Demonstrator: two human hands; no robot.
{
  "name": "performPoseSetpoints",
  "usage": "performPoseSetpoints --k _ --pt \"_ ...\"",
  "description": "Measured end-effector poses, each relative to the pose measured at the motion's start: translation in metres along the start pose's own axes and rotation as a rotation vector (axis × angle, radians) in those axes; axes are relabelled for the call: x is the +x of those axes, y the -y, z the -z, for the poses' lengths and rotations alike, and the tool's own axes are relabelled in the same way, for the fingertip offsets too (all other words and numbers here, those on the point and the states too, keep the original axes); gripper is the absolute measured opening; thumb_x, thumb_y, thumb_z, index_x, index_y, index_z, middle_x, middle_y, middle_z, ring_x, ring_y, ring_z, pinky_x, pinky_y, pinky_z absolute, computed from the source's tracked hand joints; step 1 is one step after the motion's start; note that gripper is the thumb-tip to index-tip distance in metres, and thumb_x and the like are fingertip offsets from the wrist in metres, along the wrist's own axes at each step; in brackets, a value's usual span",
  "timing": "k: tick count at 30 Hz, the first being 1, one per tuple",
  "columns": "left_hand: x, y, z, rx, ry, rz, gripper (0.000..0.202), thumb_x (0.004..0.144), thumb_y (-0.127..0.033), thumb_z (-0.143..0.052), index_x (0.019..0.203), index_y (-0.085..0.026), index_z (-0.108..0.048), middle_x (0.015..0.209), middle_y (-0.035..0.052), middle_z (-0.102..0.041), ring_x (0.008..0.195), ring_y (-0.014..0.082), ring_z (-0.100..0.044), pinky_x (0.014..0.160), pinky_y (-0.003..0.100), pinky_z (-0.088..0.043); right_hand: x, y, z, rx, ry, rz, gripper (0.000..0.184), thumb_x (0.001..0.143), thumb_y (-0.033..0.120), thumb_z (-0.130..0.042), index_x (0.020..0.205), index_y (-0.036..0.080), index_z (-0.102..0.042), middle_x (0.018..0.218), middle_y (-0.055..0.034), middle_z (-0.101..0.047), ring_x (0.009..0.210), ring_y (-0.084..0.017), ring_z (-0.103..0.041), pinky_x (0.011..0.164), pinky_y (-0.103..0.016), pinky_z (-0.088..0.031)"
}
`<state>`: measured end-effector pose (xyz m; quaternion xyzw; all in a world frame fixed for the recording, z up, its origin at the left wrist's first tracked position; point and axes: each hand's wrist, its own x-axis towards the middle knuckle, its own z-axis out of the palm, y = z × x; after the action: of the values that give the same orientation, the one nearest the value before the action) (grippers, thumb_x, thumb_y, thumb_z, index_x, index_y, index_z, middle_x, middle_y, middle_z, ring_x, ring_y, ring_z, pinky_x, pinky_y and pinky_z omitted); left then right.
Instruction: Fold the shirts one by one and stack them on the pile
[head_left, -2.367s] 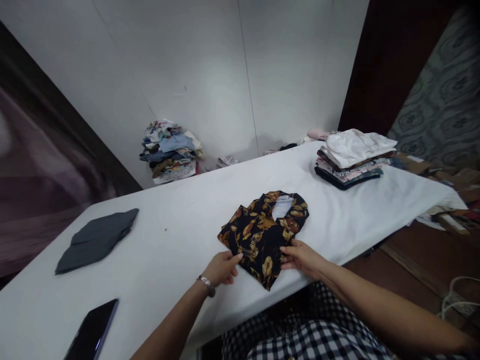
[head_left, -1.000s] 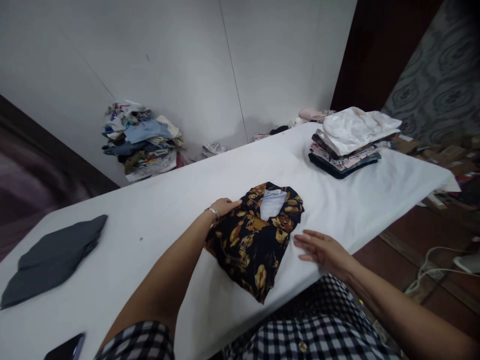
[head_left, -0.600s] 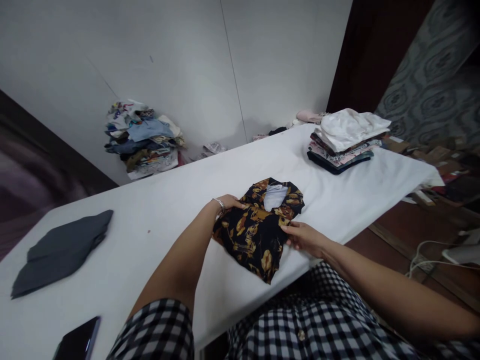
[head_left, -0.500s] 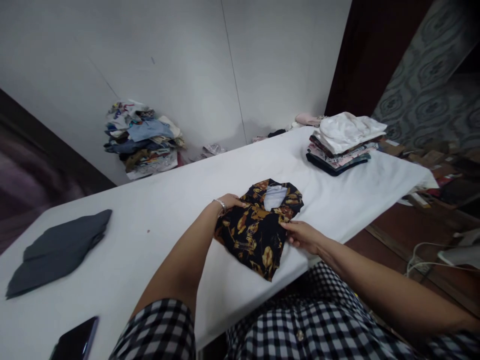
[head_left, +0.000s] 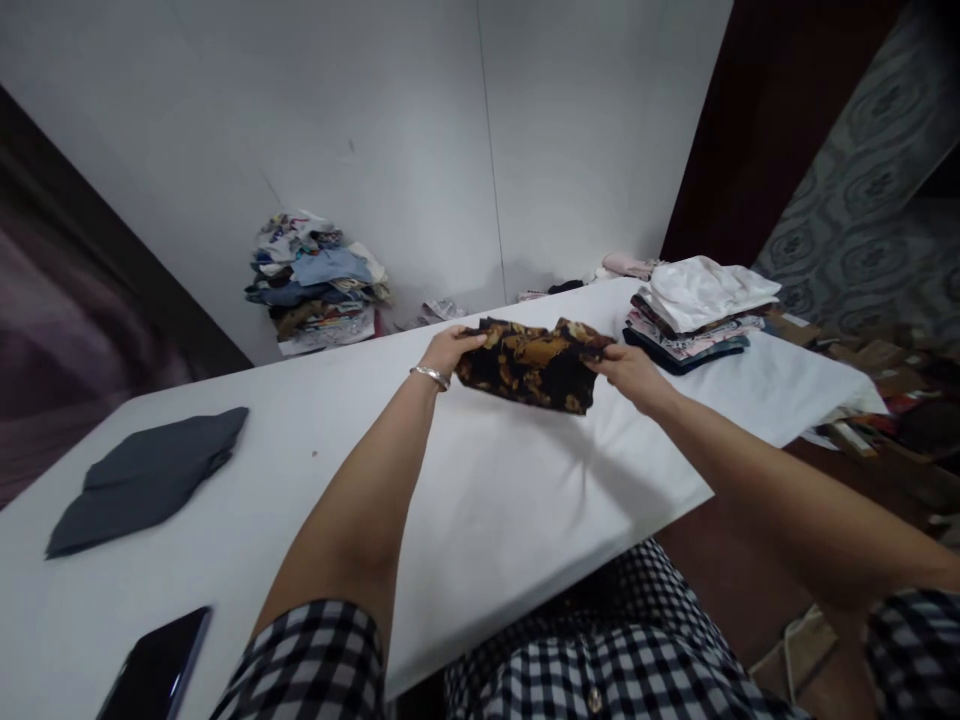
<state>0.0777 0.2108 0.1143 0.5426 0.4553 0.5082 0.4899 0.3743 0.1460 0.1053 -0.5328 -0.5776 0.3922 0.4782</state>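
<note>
Between my hands a folded black shirt [head_left: 534,368] with a gold and brown print hangs just above the white-covered table [head_left: 480,520], its shadow falling on the cloth below. My left hand [head_left: 448,350], with a silver bracelet at the wrist, pinches the shirt's left end. At the other end, my right hand [head_left: 628,368] grips the edge between thumb and fingers. Close beyond the right hand stands a stack of folded clothes [head_left: 697,312], a white garment on top.
A dark grey folded garment [head_left: 154,475] lies on the left of the table, with a phone [head_left: 159,665] nearer the front edge. Behind the table a tall pile of clothes [head_left: 319,280] stands against the wall. Boxes [head_left: 885,355] clutter the floor at the right.
Both hands have lifted the printed shirt off the table and carried it forward, away from my body. Its collar opening, facing up before, no longer shows. The camera view has shifted slightly.
</note>
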Motion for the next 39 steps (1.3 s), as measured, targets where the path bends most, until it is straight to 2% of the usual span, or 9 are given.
performPoseSetpoints --k 5,7,11,15,20,25,28,34,39 --pt "-0.036 -0.018 0.013 0.244 -0.046 -0.212 0.041 0.054 -0.045 -0.079 0.079 -0.016 -0.064 0.08 0.002 -0.069 0.08 0.0197 -0.064 0.081 0.039 -0.051 0.009 -0.007 0.008 -0.013 -0.002 0.343 0.026 0.063 0.045 -0.072 0.075 0.022 -0.069 0.098 -0.0031 -0.067 0.099 -0.023 -0.055 0.092 -0.036 -0.043" --pt "-0.076 0.004 0.015 0.404 0.015 -0.236 0.034 0.059 -0.046 -0.077 0.075 -0.018 -0.066 0.092 0.0041 -0.069 0.093 0.0217 -0.061 0.09 0.039 -0.048 -0.012 -0.035 0.009 -0.077 0.049 0.366 0.021 0.069 0.041 -0.068 0.076 0.022 -0.071 0.102 -0.0045 -0.068 0.101 -0.025 -0.057 0.094 -0.039 -0.043" --pt "-0.162 0.071 0.005 0.569 0.25 -0.167 0.018 0.068 -0.041 -0.072 0.071 -0.024 -0.071 0.104 0.0066 -0.068 0.108 0.0246 -0.056 0.101 0.04 -0.041 -0.071 -0.099 0.011 -0.165 0.262 0.082 0.007 0.066 0.028 -0.068 0.07 0.027 -0.073 0.102 -0.002 -0.068 0.104 -0.028 -0.057 0.099 -0.043 -0.042" --pt "-0.204 0.109 -0.005 0.646 0.145 0.011 0.013 0.068 -0.04 -0.073 0.07 -0.027 -0.071 0.105 0.0069 -0.069 0.118 0.0267 -0.052 0.106 0.044 -0.036 -0.107 -0.122 0.01 -0.167 0.383 0.086 0.02 0.069 0.02 -0.062 0.08 0.03 -0.075 0.115 0.0 -0.065 0.117 -0.027 -0.052 0.108 -0.044 -0.034" --pt "-0.208 0.107 -0.001 0.687 0.12 -0.044 0.019 0.067 -0.042 -0.073 0.075 -0.025 -0.071 0.115 0.0069 -0.066 0.12 0.0256 -0.051 0.108 0.04 -0.035 -0.113 -0.12 0.016 -0.121 0.418 0.083 0.035 0.067 0.013 -0.058 0.094 0.028 -0.074 0.124 0.0012 -0.061 0.123 -0.025 -0.049 0.112 -0.044 -0.029" --pt "-0.209 0.086 -0.008 0.585 -0.096 0.225 0.041 0.08 -0.053 -0.052 0.101 -0.022 -0.069 0.111 0.0053 -0.069 0.104 0.0236 -0.061 0.092 0.034 -0.047 -0.103 -0.114 0.029 0.167 0.209 -0.294 0.049 0.069 0.025 -0.066 0.118 0.023 -0.063 0.12 -0.0053 -0.065 0.114 -0.027 -0.057 0.098 -0.042 -0.046" --pt "-0.198 0.079 -0.018 0.575 -0.247 0.296 0.048 0.083 -0.057 -0.045 0.101 -0.019 -0.068 0.107 0.0055 -0.07 0.102 0.0241 -0.062 0.089 0.032 -0.048 -0.084 -0.108 0.027 0.136 0.111 -0.401 0.046 0.076 0.041 -0.066 0.118 0.023 -0.063 0.118 -0.0085 -0.066 0.107 -0.028 -0.061 0.086 -0.04 -0.052" --pt "-0.164 0.084 -0.035 0.618 -0.226 0.375 0.036 0.079 -0.044 -0.06 0.098 -0.015 -0.07 0.107 0.0098 -0.071 0.1 0.0252 -0.064 0.087 0.032 -0.048 -0.051 -0.103 -0.002 0.083 0.239 -0.377 0.037 0.068 0.038 -0.074 0.101 0.02 -0.069 0.105 -0.0072 -0.071 0.097 -0.025 -0.065 0.084 -0.037 -0.053" --pt "-0.154 0.09 -0.035 0.524 -0.223 0.291 0.03 0.079 -0.024 -0.06 0.108 -0.018 -0.067 0.112 0.0051 -0.07 0.103 0.0202 -0.063 0.089 0.03 -0.049 -0.059 -0.097 -0.013 0.258 0.213 -0.171 0.049 0.065 0.029 -0.074 0.111 0.02 -0.064 0.101 -0.003 -0.071 0.092 -0.021 -0.066 0.082 -0.036 -0.054"
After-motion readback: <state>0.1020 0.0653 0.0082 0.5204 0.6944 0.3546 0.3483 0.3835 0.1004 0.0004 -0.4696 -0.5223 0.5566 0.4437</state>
